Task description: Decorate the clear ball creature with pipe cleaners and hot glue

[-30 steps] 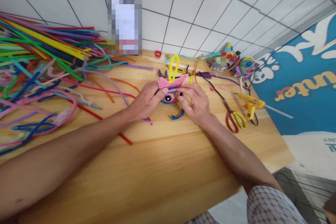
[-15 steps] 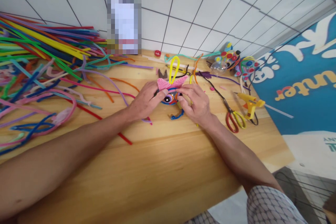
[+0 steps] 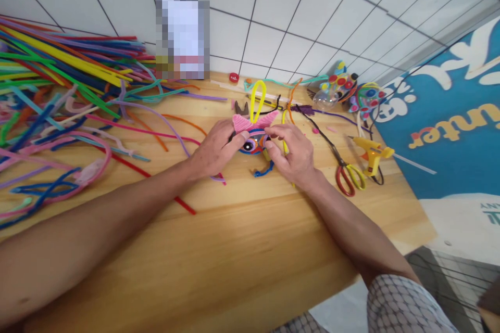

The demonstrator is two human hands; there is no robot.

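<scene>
Both hands meet at mid-table over one small craft piece. Left hand point(image 3: 216, 151) lies knuckles-up on the wooden table point(image 3: 242, 250), thumb and fingers pinched on the left side of the pipe-cleaner figure point(image 3: 253, 138). Right hand point(image 3: 292, 153) closes on the figure's right side, fingertips point(image 3: 269, 135) touching its edge, thumb below; a thin yellow strand runs past the fingers, and whether it is gripped cannot be told. Figure sits on the table between the two hands: pink fuzzy top piece, a round eye showing in the gap, blue and red coils beneath, a yellow loop point(image 3: 258, 99) standing upright behind it. A short blue pipe-cleaner piece point(image 3: 262, 170) lies on the table just under the right hand. To the right, near but apart from that hand: red-and-yellow-handled scissors point(image 3: 349, 177), then a yellow glue gun point(image 3: 371, 155) beside them. Far right rear, against the tiled wall point(image 3: 312, 10): a cluster of finished colourful craft pieces point(image 3: 347, 91). Left half of the table carries a large loose heap of pipe cleaners point(image 3: 66, 88) in many colours, some strands trailing toward the left hand. A small red cap point(image 3: 233, 77) rests at the wall edge behind the figure.
</scene>
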